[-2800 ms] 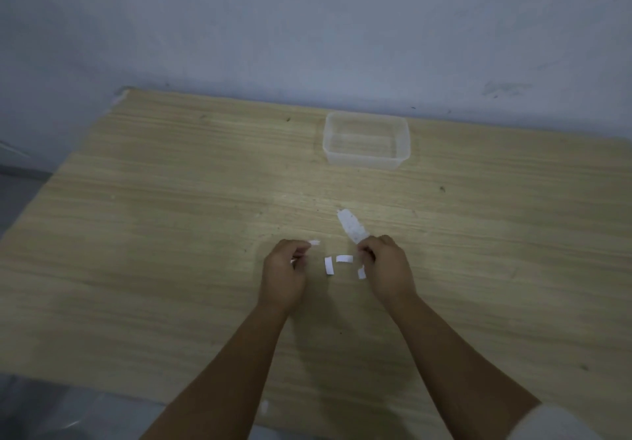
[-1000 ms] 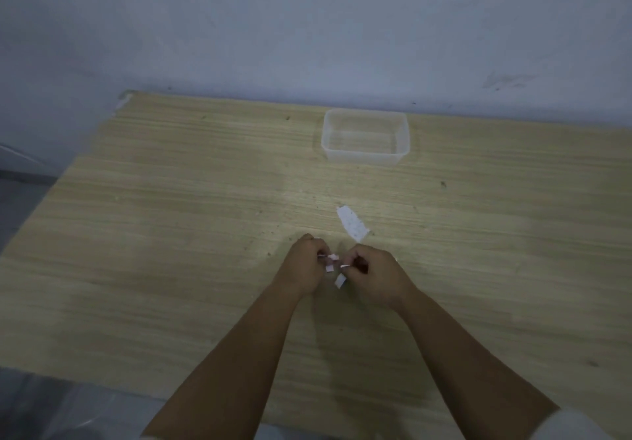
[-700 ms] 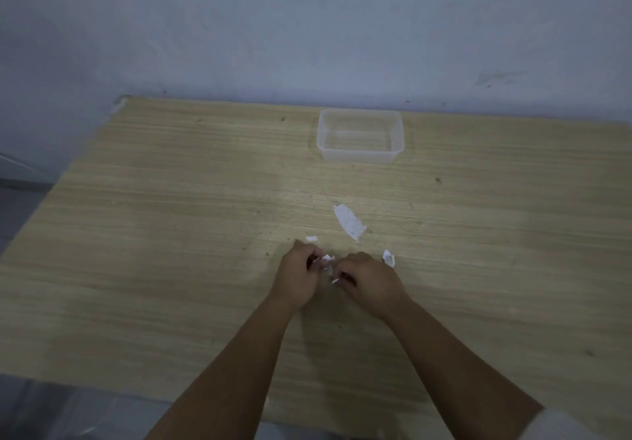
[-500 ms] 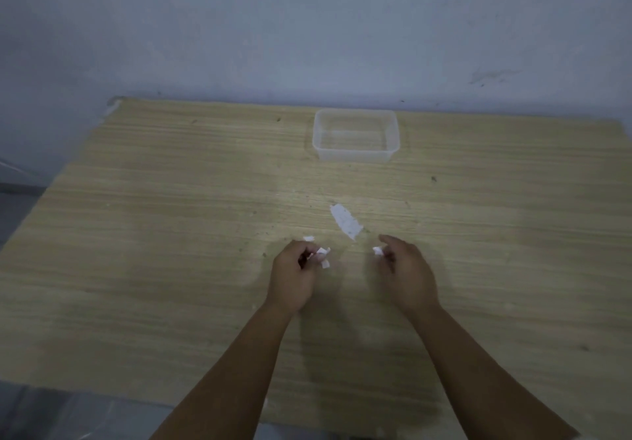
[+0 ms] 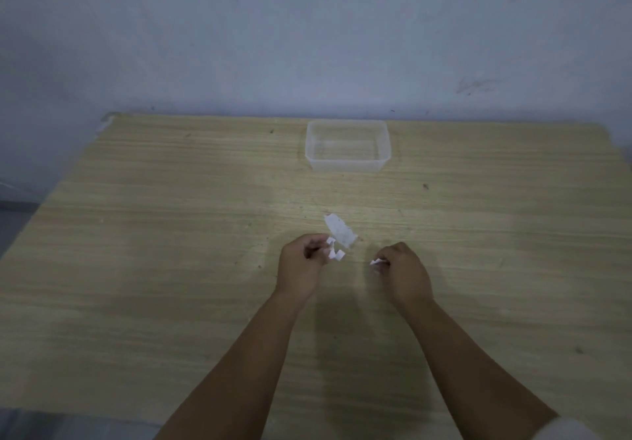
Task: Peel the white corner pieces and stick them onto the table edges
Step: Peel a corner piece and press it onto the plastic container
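Pinching small white scrap (image 5: 377,261) in right hand (image 5: 403,273); left hand (image 5: 301,265) pinches white corner piece (image 5: 335,253). Backing sheet (image 5: 339,231) lies on table (image 5: 171,234) at 12 o'clock of hands. I judge peel done; next I carry piece to table edge, press on.

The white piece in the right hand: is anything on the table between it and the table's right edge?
Nothing visible. The right hand pinches the white piece, and the bare table runs clear to its right edge. The clear tub sits farther back, out of that path.
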